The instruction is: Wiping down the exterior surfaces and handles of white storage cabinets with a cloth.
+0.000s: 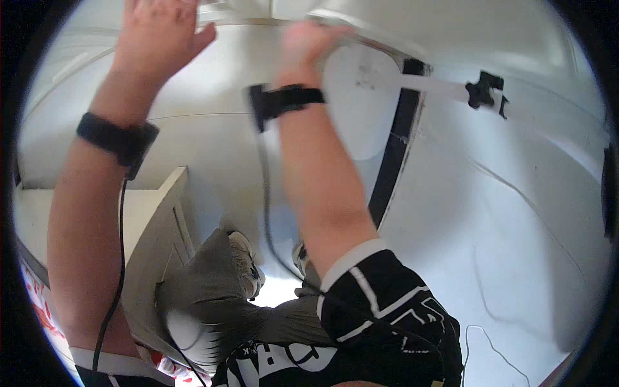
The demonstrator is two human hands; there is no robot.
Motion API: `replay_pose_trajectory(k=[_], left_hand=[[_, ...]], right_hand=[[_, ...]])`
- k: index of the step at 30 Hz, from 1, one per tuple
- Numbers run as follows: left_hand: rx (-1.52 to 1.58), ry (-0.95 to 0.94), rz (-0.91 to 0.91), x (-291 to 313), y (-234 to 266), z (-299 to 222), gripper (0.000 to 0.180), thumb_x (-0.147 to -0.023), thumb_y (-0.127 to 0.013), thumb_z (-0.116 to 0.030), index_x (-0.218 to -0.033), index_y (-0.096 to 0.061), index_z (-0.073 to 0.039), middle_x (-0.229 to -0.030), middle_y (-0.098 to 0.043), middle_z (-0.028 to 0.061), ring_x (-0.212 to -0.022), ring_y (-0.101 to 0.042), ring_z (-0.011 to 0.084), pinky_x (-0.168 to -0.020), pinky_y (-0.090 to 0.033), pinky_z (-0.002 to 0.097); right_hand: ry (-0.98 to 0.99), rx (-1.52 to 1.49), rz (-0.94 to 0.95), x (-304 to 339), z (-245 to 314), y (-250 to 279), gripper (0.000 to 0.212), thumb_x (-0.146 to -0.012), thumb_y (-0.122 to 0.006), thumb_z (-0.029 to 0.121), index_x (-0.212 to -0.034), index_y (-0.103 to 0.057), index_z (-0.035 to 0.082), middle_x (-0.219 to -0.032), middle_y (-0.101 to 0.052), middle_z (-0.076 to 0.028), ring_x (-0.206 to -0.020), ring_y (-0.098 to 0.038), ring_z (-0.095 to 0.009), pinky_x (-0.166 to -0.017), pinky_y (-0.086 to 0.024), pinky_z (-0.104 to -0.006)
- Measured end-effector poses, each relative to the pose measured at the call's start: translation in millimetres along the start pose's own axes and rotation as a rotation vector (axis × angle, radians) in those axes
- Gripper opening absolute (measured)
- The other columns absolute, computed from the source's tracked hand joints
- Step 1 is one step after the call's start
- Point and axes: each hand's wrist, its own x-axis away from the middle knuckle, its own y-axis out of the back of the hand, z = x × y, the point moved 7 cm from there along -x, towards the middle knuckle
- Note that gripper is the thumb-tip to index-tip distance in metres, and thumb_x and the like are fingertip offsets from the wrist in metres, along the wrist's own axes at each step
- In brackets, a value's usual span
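Observation:
My left hand (161, 35) is raised at the upper left in front of white panelling (213, 71). Its thumb sticks out to the side, and the upper edge of the picture cuts off the fingertips. Nothing shows in its palm. My right hand (308, 45) reaches up to the edge of the panelling, beside a pale rounded panel (364, 97). Motion smears its fingers, so whether they grip anything is hidden. A black band with a small box sits on each wrist, the left band (119, 138) and the right band (290, 102), each trailing a dark cable.
A dark vertical strip (394, 145) borders the white wall (445, 174) on the right. Across it runs a pale strip with a torn black piece (483, 90). Thin wires (509, 184) lie along the wall. Low at left stands a cream cabinet (158, 235), close to my legs.

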Motion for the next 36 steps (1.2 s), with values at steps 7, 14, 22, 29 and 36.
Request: replay_pose_trajectory(k=[7,14,22,29,36], left_hand=[[-0.020,0.006,0.036,10.3,-11.9,5.0,0.115,-0.076,-0.077,-0.048,-0.156,-0.021,0.013,-0.165,-0.011,0.0376,-0.154,-0.011,0.0549,-0.125,-0.015,0.0621],[-0.086,0.032,-0.132,-2.6,-7.0,-2.1,0.096,-0.080,-0.074,-0.045,-0.153,-0.037,0.007,-0.162,-0.026,0.0339,-0.153,-0.022,0.0502,-0.125,-0.019,0.0597],[0.378,-0.072,-0.343,-0.5,-1.3,5.7,0.101,-0.077,-0.081,-0.034,-0.162,-0.030,-0.012,-0.169,-0.021,0.0203,-0.154,-0.027,0.0398,-0.122,-0.031,0.0525],[0.369,-0.059,-0.336,-1.1,78.5,0.2,0.068,-0.087,-0.072,-0.020,-0.151,-0.051,-0.016,-0.164,-0.039,0.0061,-0.150,-0.038,0.0239,-0.118,-0.041,0.0386],[0.056,-0.485,-1.013,-51.0,128.7,-40.3,0.077,-0.080,-0.077,-0.038,-0.149,-0.052,-0.016,-0.161,-0.044,0.0040,-0.153,-0.033,0.0235,-0.126,-0.024,0.0506]], right_hand=[[0.548,2.748,-0.251,66.8,-81.6,10.7,0.041,-0.107,-0.047,0.041,-0.129,-0.063,0.010,-0.115,-0.065,-0.002,-0.102,-0.057,-0.017,-0.092,-0.048,-0.0298],[0.652,2.622,1.651,135.0,-278.6,28.3,0.044,-0.107,-0.046,0.016,-0.147,-0.048,-0.001,-0.127,-0.049,-0.026,-0.110,-0.051,-0.040,-0.101,-0.041,-0.0442],[1.394,2.866,2.359,124.9,-226.1,8.9,0.056,-0.103,-0.049,0.010,-0.156,-0.038,-0.002,-0.124,-0.045,-0.031,-0.112,-0.049,-0.045,-0.102,-0.040,-0.0506],[1.192,2.881,1.766,122.1,-259.8,-32.5,0.041,-0.105,-0.054,0.020,-0.130,-0.042,-0.010,-0.117,-0.054,-0.028,-0.103,-0.058,-0.039,-0.095,-0.049,-0.0442],[1.130,2.813,1.755,116.3,-267.5,-22.3,0.041,-0.109,-0.050,0.031,-0.121,-0.039,-0.008,-0.108,-0.056,-0.029,-0.094,-0.061,-0.038,-0.082,-0.051,-0.0455]])
